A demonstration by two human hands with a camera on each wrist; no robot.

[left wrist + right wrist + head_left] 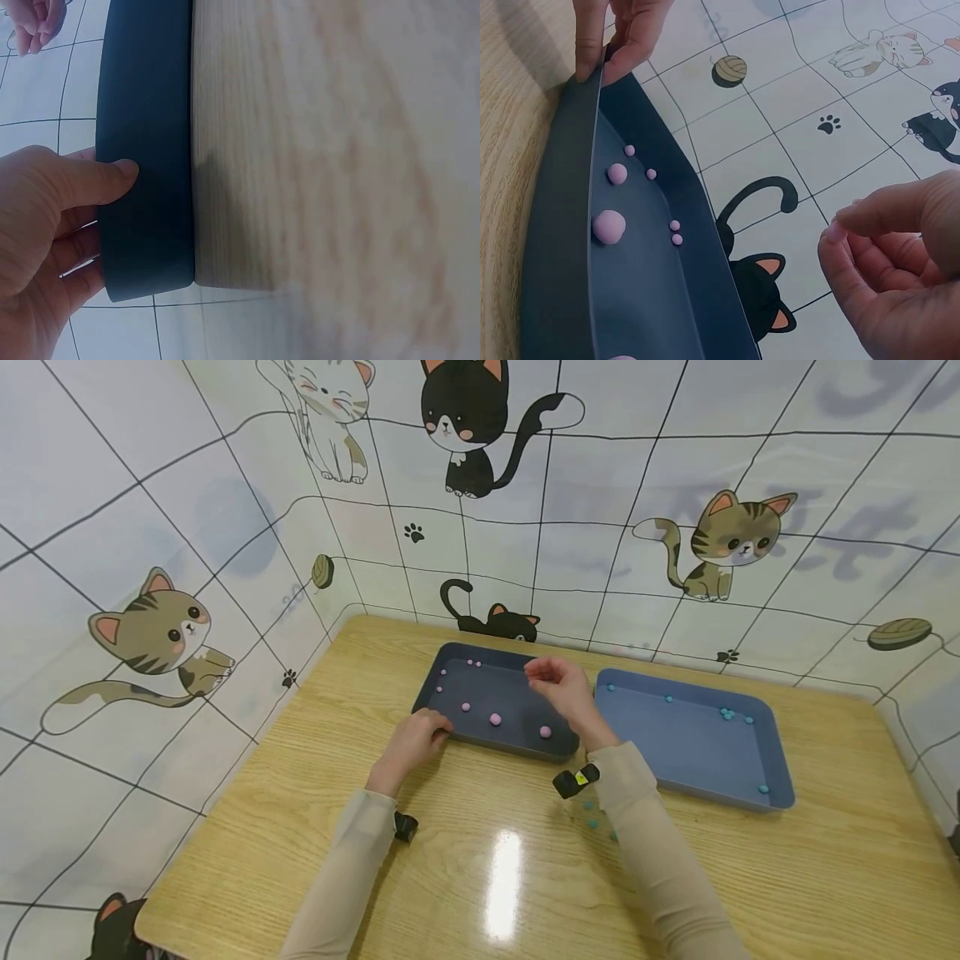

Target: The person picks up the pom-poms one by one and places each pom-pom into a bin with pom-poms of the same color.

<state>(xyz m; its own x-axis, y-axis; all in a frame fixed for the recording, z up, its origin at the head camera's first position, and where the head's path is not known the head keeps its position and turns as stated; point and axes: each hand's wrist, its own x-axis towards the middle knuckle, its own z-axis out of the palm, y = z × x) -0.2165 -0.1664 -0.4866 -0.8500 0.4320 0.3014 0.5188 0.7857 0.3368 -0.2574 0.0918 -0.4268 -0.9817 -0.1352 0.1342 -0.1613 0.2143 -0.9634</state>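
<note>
My left hand (pixel 420 737) grips the near left corner of a dark blue-grey tray (pixel 504 685). In the left wrist view the thumb (pixel 120 178) presses the outside of its wall, with the other fingers behind the rim. Above that tray's right side, my right hand (pixel 564 689) pinches a small pink ball (pixel 835 232) between thumb and forefinger, best seen in the right wrist view. Several pink balls of different sizes lie apart in the dark tray, among them a large ball (pixel 609 227) and a smaller one (pixel 617 174).
A lighter blue tray (pixel 675 739) stands to the right, with several small teal pieces (pixel 727 715) in it. More teal bits (pixel 592 823) lie on the wooden table (pixel 442 860) beside my right forearm. A cat-patterned wall (pixel 585 560) rises behind the trays.
</note>
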